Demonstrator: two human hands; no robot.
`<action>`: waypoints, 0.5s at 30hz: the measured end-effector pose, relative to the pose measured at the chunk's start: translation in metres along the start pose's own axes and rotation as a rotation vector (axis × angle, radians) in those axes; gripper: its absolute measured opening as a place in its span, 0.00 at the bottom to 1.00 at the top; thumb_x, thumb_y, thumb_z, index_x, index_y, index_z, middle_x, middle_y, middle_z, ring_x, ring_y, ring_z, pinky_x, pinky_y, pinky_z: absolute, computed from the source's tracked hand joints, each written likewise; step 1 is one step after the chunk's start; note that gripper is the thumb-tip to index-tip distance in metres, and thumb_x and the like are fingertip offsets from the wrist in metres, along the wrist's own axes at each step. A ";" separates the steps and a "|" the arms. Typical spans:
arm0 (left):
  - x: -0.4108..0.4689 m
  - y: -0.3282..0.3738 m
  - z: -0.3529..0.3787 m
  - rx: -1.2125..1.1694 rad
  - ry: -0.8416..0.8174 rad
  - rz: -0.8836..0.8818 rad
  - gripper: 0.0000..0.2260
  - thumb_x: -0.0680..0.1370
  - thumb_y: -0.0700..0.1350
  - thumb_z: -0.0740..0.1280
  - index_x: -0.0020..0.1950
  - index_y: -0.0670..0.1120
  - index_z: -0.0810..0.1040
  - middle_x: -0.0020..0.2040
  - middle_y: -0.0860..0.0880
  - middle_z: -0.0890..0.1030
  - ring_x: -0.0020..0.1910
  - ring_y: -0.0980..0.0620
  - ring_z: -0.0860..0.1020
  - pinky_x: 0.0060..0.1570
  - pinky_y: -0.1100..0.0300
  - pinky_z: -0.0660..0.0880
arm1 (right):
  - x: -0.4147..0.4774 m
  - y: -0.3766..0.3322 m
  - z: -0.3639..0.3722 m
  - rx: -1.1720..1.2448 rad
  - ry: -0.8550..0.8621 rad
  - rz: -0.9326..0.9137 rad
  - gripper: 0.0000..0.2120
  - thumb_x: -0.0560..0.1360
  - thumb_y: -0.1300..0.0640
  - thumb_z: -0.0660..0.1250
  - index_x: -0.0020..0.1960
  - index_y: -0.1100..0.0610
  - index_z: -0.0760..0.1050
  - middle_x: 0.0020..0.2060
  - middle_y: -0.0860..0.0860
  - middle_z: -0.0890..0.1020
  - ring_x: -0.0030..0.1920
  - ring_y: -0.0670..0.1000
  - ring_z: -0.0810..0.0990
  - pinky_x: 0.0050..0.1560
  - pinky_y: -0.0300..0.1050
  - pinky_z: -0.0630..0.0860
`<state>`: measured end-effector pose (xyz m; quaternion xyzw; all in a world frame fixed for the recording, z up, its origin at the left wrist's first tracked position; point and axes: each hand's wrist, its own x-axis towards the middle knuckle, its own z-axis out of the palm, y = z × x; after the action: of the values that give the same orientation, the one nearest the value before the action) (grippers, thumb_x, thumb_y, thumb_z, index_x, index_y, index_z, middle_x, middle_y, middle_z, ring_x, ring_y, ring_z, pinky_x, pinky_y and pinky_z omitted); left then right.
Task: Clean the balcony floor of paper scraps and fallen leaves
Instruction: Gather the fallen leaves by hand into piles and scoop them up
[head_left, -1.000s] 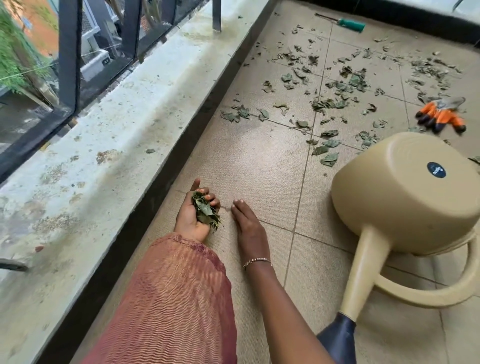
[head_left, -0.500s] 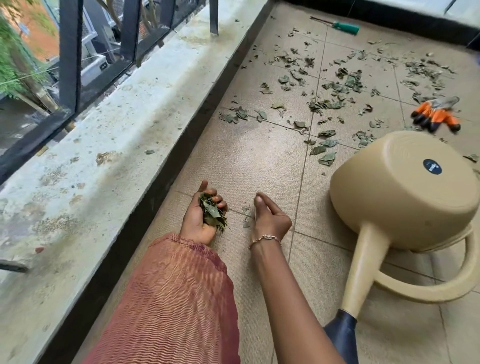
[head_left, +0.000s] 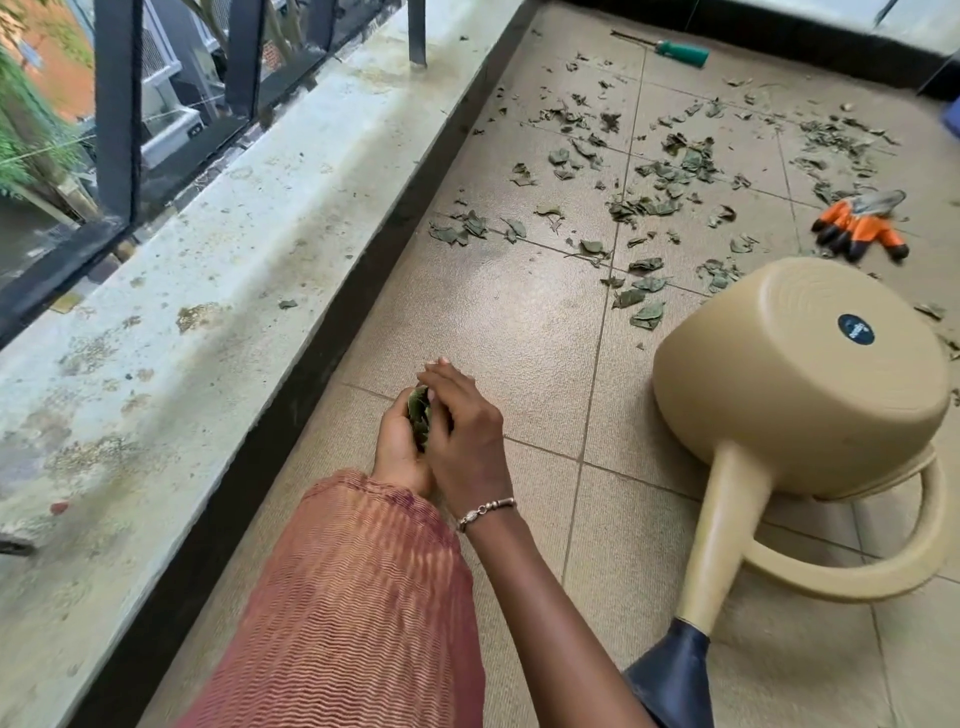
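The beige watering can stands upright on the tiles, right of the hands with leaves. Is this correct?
No. The head view shows the watering can lying on its side, not upright, on the tiles right of the left hand, which holds leaves, and the right hand covering them.

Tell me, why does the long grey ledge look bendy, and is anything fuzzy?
Head view: the wide lens bows the grey stone ledge and the beige tiled floor's grout lines; the lower ledge and far right corner smear with blur; the scattered dry green leaves look sharp; daylight is soft, no hard shadows or glare.
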<state>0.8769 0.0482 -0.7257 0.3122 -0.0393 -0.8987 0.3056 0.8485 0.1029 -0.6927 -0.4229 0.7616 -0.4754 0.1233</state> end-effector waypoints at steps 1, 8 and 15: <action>-0.001 0.000 0.001 0.015 -0.011 -0.006 0.23 0.81 0.44 0.54 0.33 0.43 0.83 0.37 0.48 0.81 0.36 0.54 0.80 0.43 0.65 0.77 | -0.001 -0.004 -0.002 0.060 -0.029 0.019 0.15 0.75 0.71 0.59 0.60 0.65 0.76 0.61 0.57 0.77 0.65 0.49 0.72 0.66 0.29 0.60; -0.001 0.006 0.003 -0.085 -0.003 0.003 0.15 0.81 0.42 0.51 0.48 0.42 0.76 0.34 0.45 0.81 0.31 0.50 0.81 0.33 0.61 0.78 | 0.003 0.007 -0.031 0.514 0.385 0.481 0.20 0.77 0.70 0.53 0.64 0.57 0.73 0.61 0.51 0.77 0.33 0.31 0.76 0.32 0.26 0.70; 0.004 0.019 -0.008 -0.085 0.009 0.071 0.14 0.81 0.41 0.51 0.49 0.42 0.76 0.34 0.46 0.81 0.30 0.51 0.81 0.32 0.62 0.79 | -0.048 0.054 0.009 -0.493 -0.193 0.492 0.37 0.73 0.34 0.30 0.73 0.57 0.29 0.73 0.51 0.33 0.73 0.49 0.31 0.70 0.47 0.28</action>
<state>0.8891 0.0310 -0.7288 0.3013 -0.0107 -0.8868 0.3503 0.8547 0.1444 -0.7519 -0.2871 0.9171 -0.1913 0.1995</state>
